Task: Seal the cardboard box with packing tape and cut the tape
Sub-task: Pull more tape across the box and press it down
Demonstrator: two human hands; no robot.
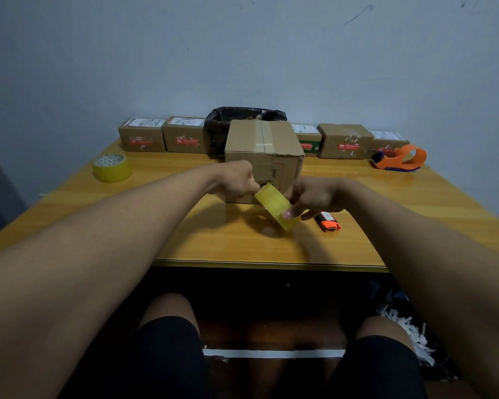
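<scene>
Yellow tape roll [275, 207], brown cardboard box [264, 148]

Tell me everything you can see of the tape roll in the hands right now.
The tape roll is a yellowish, translucent roll of packing tape, glossy on its outer band. It is held tilted above the wooden table, just in front of the cardboard box. The right hand grips it, thumb pressed on the outer band. The left hand pinches at its upper edge, seemingly at the tape's free end, though that end is too small to make out. Its core is hidden.
</scene>
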